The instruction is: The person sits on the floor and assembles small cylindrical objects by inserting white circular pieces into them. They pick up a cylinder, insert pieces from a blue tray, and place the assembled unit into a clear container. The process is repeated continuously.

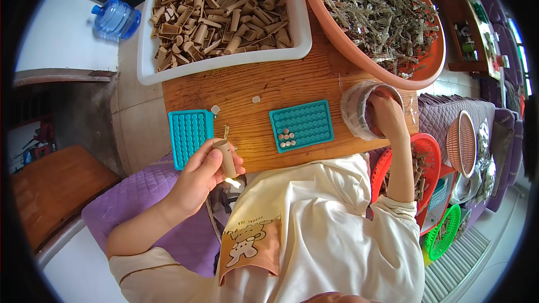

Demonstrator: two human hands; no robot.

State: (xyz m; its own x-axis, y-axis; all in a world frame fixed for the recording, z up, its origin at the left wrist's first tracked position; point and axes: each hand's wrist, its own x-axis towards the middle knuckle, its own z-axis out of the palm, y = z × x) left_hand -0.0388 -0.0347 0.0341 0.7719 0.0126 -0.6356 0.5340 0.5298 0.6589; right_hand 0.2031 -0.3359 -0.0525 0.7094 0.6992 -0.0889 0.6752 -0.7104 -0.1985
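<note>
My left hand [205, 169] is closed round a brown cardboard-like tube [226, 157], held upright near the table's front edge. A thin strand pokes out above the tube and a pale bit shows below it. My right hand [386, 113] reaches down into a round tub lined with clear plastic [353, 113]; its fingers are hidden inside. Between the hands lies a teal tray with rows of round hollows [309, 120], and several small round discs [286, 137] sit in its near left corner. Beside my left hand is a second teal tray [190, 134].
A white bin of brown tube pieces [300, 50] and an orange basin of tangled, clear-wrapped strands [337, 39] stand at the back. Two small whitish pieces lie on the wooden table [247, 151]. Red [435, 163] and green baskets [449, 235] are at the right.
</note>
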